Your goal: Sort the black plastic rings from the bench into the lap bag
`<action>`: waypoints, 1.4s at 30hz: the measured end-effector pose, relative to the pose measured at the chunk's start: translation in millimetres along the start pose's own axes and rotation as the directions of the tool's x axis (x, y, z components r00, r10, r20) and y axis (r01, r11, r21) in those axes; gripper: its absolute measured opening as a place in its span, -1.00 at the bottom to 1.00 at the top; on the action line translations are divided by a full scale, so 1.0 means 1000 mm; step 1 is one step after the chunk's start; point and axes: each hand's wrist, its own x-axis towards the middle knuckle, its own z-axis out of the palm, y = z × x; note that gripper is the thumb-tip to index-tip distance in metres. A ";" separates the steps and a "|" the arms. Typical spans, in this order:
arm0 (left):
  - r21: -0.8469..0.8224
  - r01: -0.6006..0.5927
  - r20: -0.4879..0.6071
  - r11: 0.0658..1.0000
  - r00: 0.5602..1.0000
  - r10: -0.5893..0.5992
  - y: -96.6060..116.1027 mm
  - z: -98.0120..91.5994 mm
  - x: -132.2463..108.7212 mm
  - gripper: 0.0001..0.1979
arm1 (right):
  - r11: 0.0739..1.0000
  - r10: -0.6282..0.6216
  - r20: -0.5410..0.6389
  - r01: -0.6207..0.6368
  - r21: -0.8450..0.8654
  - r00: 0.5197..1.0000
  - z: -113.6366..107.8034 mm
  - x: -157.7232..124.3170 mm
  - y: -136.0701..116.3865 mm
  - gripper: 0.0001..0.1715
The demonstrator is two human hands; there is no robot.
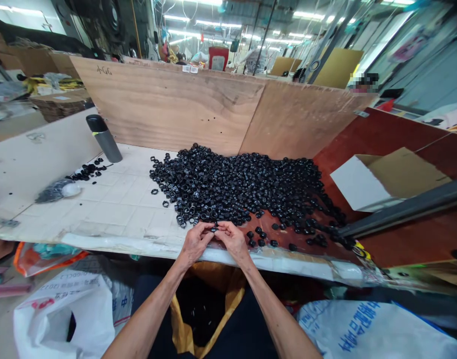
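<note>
My left hand [194, 242] and my right hand [232, 240] meet at the front edge of the table. Their fingertips are closed together on a small black plastic part [214, 230], mostly covered by the fingers. Just beyond them spreads a large pile of small black plastic parts [228, 184]; those at its left look like open rings, those at its right like rounded caps. Several loose black caps [261, 234] lie right of my right hand on a reddish-brown board. Below my hands, an open yellow bag [178, 319] with dark contents sits at my lap.
A grey bottle [107, 142] stands at the left, near a plastic bag of black bits [51, 192]. Wooden boards [176, 104] wall the back. An open cardboard box [370, 182] and a dark metal bar [407, 207] are at the right. White sacks [67, 309] flank my legs.
</note>
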 end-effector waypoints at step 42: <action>-0.075 0.062 -0.027 0.995 0.998 -0.064 -0.003 -0.001 0.003 -0.78 | 0.950 -0.191 0.192 0.230 -0.211 0.963 -0.005 -0.005 -0.024 -0.73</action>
